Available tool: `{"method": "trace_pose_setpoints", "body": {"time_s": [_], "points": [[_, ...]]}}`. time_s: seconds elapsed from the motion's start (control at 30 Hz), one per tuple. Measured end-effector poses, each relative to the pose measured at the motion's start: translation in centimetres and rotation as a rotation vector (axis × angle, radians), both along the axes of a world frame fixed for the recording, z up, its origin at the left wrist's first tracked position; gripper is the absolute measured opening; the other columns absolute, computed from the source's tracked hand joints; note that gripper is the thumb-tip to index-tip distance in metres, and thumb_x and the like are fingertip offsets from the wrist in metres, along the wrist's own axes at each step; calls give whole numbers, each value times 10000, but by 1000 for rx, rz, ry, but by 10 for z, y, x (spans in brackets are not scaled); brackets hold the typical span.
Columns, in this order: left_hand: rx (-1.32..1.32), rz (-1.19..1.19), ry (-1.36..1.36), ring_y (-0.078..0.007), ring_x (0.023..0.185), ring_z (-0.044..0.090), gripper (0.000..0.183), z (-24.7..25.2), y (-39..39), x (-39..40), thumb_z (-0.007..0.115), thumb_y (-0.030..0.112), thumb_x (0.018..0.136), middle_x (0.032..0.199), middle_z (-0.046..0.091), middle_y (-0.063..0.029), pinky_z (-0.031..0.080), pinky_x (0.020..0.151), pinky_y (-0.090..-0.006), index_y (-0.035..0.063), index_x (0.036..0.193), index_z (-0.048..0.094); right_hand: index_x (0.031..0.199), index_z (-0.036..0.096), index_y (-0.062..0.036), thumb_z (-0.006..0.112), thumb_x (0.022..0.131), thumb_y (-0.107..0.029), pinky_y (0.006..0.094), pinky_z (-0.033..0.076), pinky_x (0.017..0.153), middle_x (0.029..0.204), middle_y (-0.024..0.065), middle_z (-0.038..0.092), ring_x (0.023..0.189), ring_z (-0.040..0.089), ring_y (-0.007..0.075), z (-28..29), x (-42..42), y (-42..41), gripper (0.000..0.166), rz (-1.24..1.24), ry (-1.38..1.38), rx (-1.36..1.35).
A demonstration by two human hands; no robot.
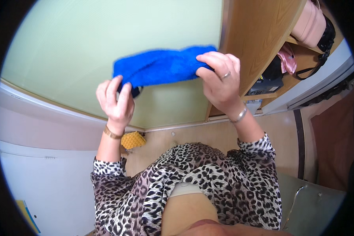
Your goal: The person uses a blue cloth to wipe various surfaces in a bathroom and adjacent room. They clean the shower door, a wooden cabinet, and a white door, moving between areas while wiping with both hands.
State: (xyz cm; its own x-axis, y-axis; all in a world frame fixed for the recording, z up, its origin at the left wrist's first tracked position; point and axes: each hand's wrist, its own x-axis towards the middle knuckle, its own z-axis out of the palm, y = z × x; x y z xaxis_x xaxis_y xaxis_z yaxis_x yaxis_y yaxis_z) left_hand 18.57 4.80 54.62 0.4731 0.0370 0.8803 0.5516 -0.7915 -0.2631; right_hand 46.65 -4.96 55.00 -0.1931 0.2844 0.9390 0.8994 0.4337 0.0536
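A bright blue cloth (168, 66) with a fluffy, towel-like surface is stretched between my two hands in front of a pale green panel (177, 26). My left hand (115, 98) pinches its lower left corner between thumb and fingers. At the other end, my right hand (221, 76) grips the cloth's right edge, the thumb below and the fingers above. Just under the left corner a small dark part (136, 91) shows beside my left fingertips; what it is I cannot tell. A diagonal crease runs across the cloth's left half.
Right of the panel stands a wooden cabinet (256, 38) whose open shelves hold a pink case (309, 25), pink satin fabric (287, 59) and a grey box (265, 87). A yellow quilted item (133, 139) is low by my left forearm. White furniture (50, 177) fills the lower left.
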Motion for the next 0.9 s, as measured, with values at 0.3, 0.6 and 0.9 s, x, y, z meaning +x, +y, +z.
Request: {"method": "trace_pose_setpoints", "body": {"time_s": [0.3, 0.6, 0.9], "points": [[-93, -17, -94, -441, 1247, 473, 428, -64, 32, 26, 609, -46, 813, 1324, 547, -219, 376, 1085, -530, -9, 1240, 594, 1081, 635, -66, 683, 822, -64, 538, 367, 1075, 1313, 177, 574, 1252, 525, 380, -92, -5, 27, 264, -103, 189, -23], [91, 174, -84, -397, 1258, 422, 474, -28, 22, 28, 530, -57, 849, 1357, 454, -198, 395, 1068, -507, 78, 1290, 641, 1353, 611, -168, 718, 861, -294, 518, 231, 1146, 1494, 168, 416, 1398, 358, 370, -90, -3, 36, 519, -204, 112, -56], [385, -152, -219, -513, 1372, 378, 533, 71, 40, 54, 460, -132, 829, 1442, 492, -230, 273, 1130, -627, 83, 1283, 640, 1358, 619, -245, 717, 847, -362, 489, 112, 1189, 1580, 170, 335, 1477, 240, 380, 37, -3, 54, 534, -284, 102, 177]]}}
